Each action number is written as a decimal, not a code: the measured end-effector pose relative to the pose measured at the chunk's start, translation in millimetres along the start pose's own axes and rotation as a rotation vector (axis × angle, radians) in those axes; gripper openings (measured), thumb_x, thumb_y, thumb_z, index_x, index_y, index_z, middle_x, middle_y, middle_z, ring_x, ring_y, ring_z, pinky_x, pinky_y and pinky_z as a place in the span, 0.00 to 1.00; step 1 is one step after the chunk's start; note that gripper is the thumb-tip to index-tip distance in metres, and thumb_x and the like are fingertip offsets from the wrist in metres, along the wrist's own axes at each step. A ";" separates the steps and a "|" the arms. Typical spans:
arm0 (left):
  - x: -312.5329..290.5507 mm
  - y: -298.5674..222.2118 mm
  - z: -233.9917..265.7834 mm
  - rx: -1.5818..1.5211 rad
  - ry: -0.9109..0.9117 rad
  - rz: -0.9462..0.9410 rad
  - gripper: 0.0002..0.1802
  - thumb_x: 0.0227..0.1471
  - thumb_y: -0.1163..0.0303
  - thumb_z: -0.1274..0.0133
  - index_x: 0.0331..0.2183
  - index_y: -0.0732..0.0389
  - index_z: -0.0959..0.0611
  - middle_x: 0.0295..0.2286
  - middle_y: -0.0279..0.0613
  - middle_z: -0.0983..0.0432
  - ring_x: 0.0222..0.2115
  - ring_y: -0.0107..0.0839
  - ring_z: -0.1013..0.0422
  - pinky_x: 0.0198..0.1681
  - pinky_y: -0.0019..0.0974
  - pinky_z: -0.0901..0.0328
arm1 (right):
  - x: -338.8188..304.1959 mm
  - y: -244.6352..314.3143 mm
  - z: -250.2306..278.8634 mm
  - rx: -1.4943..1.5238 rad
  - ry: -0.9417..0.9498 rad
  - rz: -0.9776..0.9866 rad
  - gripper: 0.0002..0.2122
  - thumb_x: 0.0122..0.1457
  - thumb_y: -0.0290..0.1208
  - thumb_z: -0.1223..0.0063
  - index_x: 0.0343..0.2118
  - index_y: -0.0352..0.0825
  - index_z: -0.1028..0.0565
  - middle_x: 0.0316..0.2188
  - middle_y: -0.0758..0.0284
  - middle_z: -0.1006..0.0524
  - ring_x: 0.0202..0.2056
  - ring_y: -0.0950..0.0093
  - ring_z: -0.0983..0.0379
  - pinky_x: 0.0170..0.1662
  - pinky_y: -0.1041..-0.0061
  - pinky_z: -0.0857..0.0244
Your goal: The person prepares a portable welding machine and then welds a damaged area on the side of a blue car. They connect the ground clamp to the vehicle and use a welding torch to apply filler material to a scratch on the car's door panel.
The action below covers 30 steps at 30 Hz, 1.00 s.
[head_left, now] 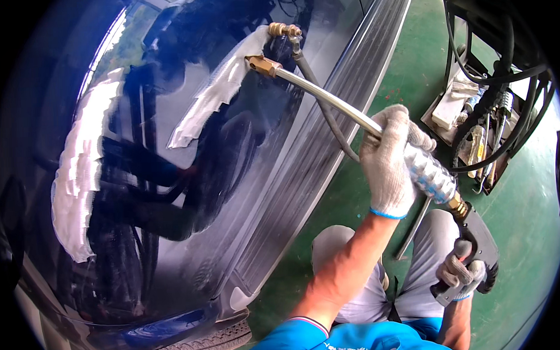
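My left hand [387,162], in a pale knit glove, is closed around the long metal rod of a spot welding gun [431,173], just ahead of its ribbed, clear-wrapped barrel. The gun's black pistol grip is in my gloved right hand [462,270], fingers curled around it. At the rod's far end a brass head [264,65] meets the edge of a bare, jagged-edged metal strip [212,97] on the blue car panel [189,233]. Whether it presses on the metal I cannot tell. A brass clamp [285,30] with a grey cable sits at the strip's upper end.
Another bare metal strip [82,169] runs along the panel further left. A dark ribbed sill [292,174] edges the car, with a tyre [206,344] below. On the green floor [388,85], a tool tray [475,125] stands at right, under thick black cables [514,80].
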<state>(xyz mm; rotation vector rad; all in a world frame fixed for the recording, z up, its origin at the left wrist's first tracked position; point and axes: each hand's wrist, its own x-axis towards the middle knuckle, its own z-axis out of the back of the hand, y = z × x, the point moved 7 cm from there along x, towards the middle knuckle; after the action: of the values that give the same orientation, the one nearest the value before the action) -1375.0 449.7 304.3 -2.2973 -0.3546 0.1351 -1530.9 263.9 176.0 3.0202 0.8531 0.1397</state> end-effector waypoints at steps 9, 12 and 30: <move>9.9 -31.5 7.7 -0.126 -0.164 0.031 0.30 0.61 0.43 0.52 0.45 0.63 0.25 0.24 0.35 0.26 0.22 0.29 0.28 0.30 0.35 0.30 | -1.6 4.0 0.7 0.017 0.001 -0.030 0.21 0.49 0.27 0.42 0.47 0.25 0.29 0.17 0.67 0.27 0.15 0.77 0.36 0.24 0.70 0.40; 20.0 -33.1 3.2 -0.289 -0.012 0.170 0.32 0.59 0.34 0.55 0.33 0.57 0.23 0.14 0.29 0.39 0.13 0.24 0.43 0.18 0.33 0.41 | -3.5 8.6 0.3 -0.185 -0.019 0.035 0.22 0.52 0.34 0.37 0.45 0.23 0.28 0.17 0.64 0.26 0.18 0.71 0.30 0.26 0.68 0.34; 9.5 -25.3 3.1 -0.077 -0.113 0.102 0.23 0.64 0.46 0.52 0.32 0.58 0.28 0.16 0.28 0.40 0.15 0.22 0.40 0.23 0.32 0.35 | -11.6 5.3 12.5 -0.102 -0.003 0.042 0.18 0.49 0.30 0.38 0.41 0.27 0.28 0.12 0.66 0.30 0.12 0.75 0.37 0.20 0.70 0.39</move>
<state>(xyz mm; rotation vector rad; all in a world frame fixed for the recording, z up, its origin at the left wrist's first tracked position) -1371.9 471.1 320.8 -2.3903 -0.3045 0.3080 -1536.9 253.6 162.7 2.9437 0.7575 0.1725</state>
